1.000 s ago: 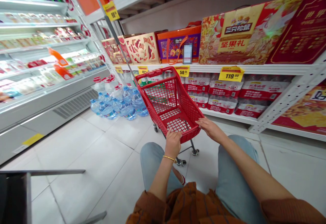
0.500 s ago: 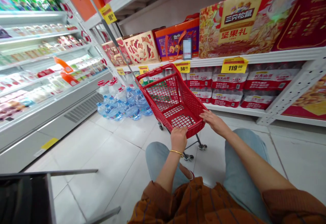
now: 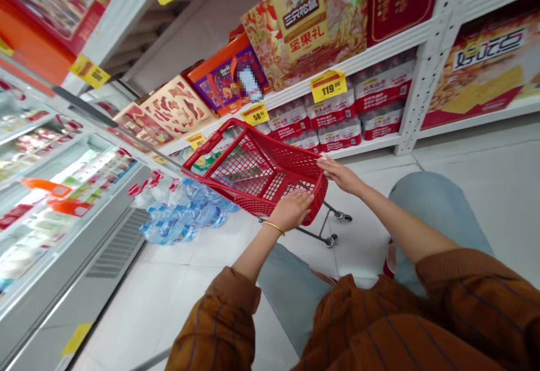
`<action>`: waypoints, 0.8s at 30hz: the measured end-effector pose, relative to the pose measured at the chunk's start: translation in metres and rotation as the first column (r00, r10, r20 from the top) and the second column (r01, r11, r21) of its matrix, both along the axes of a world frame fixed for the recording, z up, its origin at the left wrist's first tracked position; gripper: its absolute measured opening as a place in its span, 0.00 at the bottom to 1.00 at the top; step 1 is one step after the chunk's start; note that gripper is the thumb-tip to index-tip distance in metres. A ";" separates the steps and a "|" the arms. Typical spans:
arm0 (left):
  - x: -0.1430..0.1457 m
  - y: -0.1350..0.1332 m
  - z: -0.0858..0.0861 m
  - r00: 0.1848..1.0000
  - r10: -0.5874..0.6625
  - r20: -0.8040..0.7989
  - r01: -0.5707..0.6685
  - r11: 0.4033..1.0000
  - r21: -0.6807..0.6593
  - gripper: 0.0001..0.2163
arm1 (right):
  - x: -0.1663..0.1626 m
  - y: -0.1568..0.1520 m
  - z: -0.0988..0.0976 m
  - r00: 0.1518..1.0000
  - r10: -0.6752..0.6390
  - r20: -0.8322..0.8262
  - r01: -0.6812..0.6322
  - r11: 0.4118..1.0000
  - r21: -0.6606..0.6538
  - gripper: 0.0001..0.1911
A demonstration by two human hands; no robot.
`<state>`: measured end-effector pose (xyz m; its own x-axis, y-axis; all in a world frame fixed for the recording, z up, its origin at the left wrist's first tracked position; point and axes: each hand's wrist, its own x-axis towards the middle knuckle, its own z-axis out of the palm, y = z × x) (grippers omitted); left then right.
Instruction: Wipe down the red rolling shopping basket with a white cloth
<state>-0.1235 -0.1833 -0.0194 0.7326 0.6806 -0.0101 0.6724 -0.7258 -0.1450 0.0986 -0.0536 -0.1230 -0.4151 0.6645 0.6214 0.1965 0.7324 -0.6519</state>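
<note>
A small red plastic shopping cart with a mesh basket and grey metal legs on casters stands between me and the shelf. Inside, the basket floor is bare. My left hand, a thin gold bracelet at its wrist, lies over the basket's near rim, fingers pointing right and partly hiding it. At the right corner of the same rim rests my right hand, its fingers hooked over the edge and the tips partly hidden.
Gift boxes line the shelf above packs of bottled water. Large water bottles lie on the floor left of the cart. Further left runs a refrigerated display case. A thin pole slants across the upper left.
The view has swung right and tilted, showing more shelf on the right. My left hand now lies flatter along the rim. My right hand stays at its corner.
</note>
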 end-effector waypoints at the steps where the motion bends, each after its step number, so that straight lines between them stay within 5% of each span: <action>1: 0.001 0.006 0.005 0.999 -0.052 -0.011 0.052 0.999 -0.009 0.20 | -0.002 -0.004 -0.001 0.999 -0.026 -0.036 0.025 0.999 -0.028 0.21; 7: 0.010 0.023 0.001 0.991 -0.128 -0.027 0.123 0.981 -0.148 0.23 | -0.031 -0.036 -0.004 0.934 -0.246 -0.259 0.195 0.959 -0.207 0.22; 14: 0.005 0.026 -0.012 0.987 -0.145 -0.063 0.131 0.973 -0.189 0.27 | -0.088 -0.081 -0.013 0.739 -0.568 -0.361 0.393 0.800 -0.453 0.26; 18: 0.005 0.024 -0.012 0.986 -0.152 -0.065 0.138 0.975 -0.175 0.27 | -0.105 -0.094 -0.016 0.708 -0.604 -0.365 0.411 0.773 -0.483 0.27; 24: 0.007 0.018 -0.010 0.987 -0.147 -0.062 0.136 0.978 -0.156 0.26 | -0.107 -0.117 -0.013 0.750 -0.530 -0.396 0.349 0.826 -0.443 0.30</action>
<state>-0.1167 -0.1652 -0.0292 0.8150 0.5564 -0.1620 0.5526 -0.8303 -0.0715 -0.0083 -0.1701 -0.1360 0.2701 0.8890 0.3699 0.0370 0.3743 -0.9266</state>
